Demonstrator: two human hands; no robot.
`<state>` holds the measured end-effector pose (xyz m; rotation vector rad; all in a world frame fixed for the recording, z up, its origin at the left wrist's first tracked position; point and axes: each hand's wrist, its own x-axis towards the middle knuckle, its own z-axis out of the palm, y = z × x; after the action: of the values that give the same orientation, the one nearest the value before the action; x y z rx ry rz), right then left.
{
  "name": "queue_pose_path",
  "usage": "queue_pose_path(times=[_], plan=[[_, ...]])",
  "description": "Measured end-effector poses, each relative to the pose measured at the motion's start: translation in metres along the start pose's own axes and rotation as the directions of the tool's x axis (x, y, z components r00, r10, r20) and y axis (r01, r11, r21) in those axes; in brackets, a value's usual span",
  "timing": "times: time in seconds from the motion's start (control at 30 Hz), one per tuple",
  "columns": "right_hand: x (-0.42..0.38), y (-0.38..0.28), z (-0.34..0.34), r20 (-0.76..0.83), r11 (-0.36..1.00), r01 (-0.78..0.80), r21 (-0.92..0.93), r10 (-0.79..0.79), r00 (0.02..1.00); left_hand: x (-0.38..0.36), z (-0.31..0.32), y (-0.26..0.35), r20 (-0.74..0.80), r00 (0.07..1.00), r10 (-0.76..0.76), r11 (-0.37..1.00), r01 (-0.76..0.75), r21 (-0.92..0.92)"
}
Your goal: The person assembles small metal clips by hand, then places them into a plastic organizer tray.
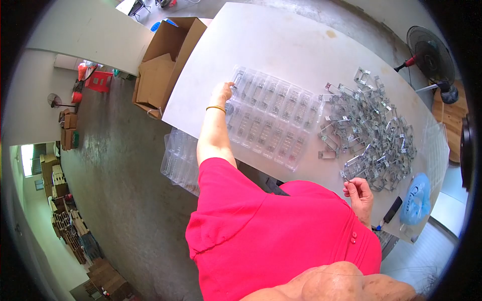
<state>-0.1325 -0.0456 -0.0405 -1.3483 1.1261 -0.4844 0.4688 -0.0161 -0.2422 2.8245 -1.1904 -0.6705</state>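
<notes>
My left hand [222,93], with a yellow band at the wrist, reaches to the far left end of a clear plastic tray [312,131]. Its fingers are closed at the end of a small metal bracket [238,79] in the corner compartment. Rows of similar metal parts fill the tray's other compartments. Near the table's front edge, my right hand [359,196] pinches the end of another thin metal bracket [346,176]. Just beyond it spreads a heap of loose metal brackets [374,133].
The white table [281,37] bears a blue plastic bag [415,199] and a black object [393,209] at right. More clear trays [179,159] lie low at left. An open cardboard box [168,65] stands by the left edge; a fan [429,52] is at far right.
</notes>
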Motion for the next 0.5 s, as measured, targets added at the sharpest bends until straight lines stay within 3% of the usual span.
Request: queue_pose_path(times=[0.33,0.43,0.5], plan=[[-0.007,-0.003,0.001,-0.016,1.0,-0.014,0.008,0.014,1.0,-0.001,0.004,0.004,-0.01,1.0,0.001,1.0,-0.001,-0.008],[-0.009,-0.004,0.001,-0.048,0.999,-0.033,0.031,0.035,0.998,-0.007,0.001,0.008,-0.043,0.999,0.016,0.997,-0.02,-0.074],[-0.011,-0.002,-0.002,-0.037,0.999,-0.013,-0.029,0.012,0.999,-0.003,0.01,0.0,-0.152,0.987,0.043,0.995,-0.056,-0.08]])
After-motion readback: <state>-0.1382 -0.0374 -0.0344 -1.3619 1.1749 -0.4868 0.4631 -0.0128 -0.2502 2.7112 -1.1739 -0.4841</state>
